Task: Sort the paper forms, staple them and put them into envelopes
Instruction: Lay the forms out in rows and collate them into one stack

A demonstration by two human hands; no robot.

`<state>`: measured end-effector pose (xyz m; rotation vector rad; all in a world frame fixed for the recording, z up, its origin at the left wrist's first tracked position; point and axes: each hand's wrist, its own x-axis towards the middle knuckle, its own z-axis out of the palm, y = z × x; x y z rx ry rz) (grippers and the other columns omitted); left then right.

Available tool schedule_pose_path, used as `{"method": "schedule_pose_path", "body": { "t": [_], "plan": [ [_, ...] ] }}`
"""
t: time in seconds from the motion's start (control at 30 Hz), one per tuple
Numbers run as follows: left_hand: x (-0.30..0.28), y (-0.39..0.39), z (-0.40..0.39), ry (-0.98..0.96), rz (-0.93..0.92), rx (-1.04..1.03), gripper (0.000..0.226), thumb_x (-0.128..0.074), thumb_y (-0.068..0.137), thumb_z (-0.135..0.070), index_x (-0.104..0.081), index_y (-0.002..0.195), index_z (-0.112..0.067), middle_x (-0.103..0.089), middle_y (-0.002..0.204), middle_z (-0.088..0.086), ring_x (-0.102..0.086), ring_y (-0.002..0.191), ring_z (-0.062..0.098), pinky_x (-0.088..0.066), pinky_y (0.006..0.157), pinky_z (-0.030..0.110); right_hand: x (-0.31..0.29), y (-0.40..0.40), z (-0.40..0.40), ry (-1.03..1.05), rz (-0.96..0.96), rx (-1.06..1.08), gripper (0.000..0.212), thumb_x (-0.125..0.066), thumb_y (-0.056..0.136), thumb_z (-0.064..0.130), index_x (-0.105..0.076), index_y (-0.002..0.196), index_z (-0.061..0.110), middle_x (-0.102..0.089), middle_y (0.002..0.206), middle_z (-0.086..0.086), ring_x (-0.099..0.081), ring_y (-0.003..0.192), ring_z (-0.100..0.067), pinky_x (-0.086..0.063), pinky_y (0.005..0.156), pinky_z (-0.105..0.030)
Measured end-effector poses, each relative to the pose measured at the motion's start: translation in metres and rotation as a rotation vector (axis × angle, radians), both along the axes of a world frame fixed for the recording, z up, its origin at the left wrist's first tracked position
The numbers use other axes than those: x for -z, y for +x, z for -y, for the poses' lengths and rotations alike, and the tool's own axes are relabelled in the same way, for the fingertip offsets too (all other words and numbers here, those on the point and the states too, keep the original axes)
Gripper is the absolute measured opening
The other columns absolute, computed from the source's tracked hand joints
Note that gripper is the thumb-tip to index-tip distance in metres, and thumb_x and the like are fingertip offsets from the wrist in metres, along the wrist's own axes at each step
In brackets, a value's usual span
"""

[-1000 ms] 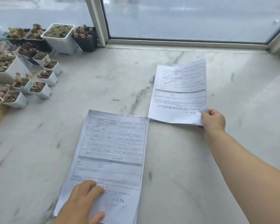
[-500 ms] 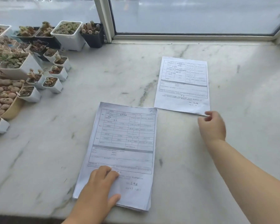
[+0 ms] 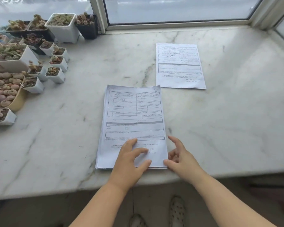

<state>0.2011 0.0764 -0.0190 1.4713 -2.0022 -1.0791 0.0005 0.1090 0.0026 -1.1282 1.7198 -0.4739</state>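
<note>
Sorting is in hand: the left hand (image 3: 129, 159) presses flat on the stack (image 3: 133, 126) at the sill's near edge, the right hand (image 3: 180, 158), fingers loose, touches its corner, likely to peel another form toward the lone sheet (image 3: 179, 65) beyond.

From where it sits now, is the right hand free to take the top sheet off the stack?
Probably yes. The right hand is at the stack's near right corner, fingers spread and holding nothing. The left hand rests on the lower part of the top sheet and may need to ease off.
</note>
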Motion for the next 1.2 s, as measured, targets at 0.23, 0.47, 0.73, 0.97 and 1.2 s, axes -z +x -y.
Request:
{"method": "schedule_pose_path", "body": {
  "t": [0.23,0.47,0.73,0.97,1.2],
  "plan": [
    [0.008,0.005,-0.003,0.019,0.08,0.055,0.059,-0.061,0.064,-0.067,-0.064,0.117,-0.039,-0.027,0.148,-0.017,-0.013,0.144,0.003,-0.008,0.115,0.017,0.01,-0.013,0.007,-0.123,-0.132,-0.24,0.061,-0.071,0.085,0.019,-0.046,0.128,0.054,-0.051,0.103,0.015,-0.052,0.07,0.003,-0.046,0.084,-0.022],
    [0.01,0.005,0.0,0.055,0.032,-0.017,0.019,-0.07,0.086,-0.03,-0.072,0.105,-0.033,-0.036,0.14,-0.02,-0.022,0.137,-0.003,-0.006,0.103,-0.002,0.024,-0.013,0.012,-0.17,-0.068,-0.08,0.062,-0.077,0.08,0.032,-0.043,0.13,0.046,-0.056,0.09,0.01,-0.05,0.067,0.0,-0.047,0.076,-0.027],
    [0.013,0.002,0.001,0.047,0.004,-0.172,0.026,-0.059,0.091,-0.032,-0.069,0.078,-0.012,-0.056,0.131,-0.015,-0.047,0.129,0.006,-0.033,0.107,0.017,0.029,-0.014,0.016,-0.15,-0.059,-0.099,0.047,-0.079,0.078,0.025,-0.056,0.111,0.05,-0.052,0.085,0.011,-0.049,0.063,0.003,-0.043,0.073,-0.022],
    [0.009,0.005,-0.002,0.047,0.03,-0.093,0.016,-0.081,0.073,-0.031,-0.069,0.081,-0.024,-0.049,0.132,-0.016,-0.035,0.132,-0.003,-0.016,0.1,-0.002,0.021,-0.001,0.025,-0.136,-0.129,-0.051,0.039,-0.077,0.077,0.031,-0.052,0.105,0.043,-0.049,0.071,0.004,-0.049,0.061,-0.013,-0.048,0.067,-0.037],
    [0.003,0.009,0.004,0.054,-0.043,-0.133,0.033,-0.057,0.086,-0.046,-0.048,0.064,-0.024,-0.064,0.121,-0.019,-0.056,0.113,0.0,-0.041,0.088,0.02,0.022,-0.018,0.022,-0.104,0.079,-0.006,0.045,-0.08,0.077,0.023,-0.055,0.108,0.044,-0.058,0.082,0.003,-0.05,0.059,-0.004,-0.043,0.065,-0.026]
  ]
}}
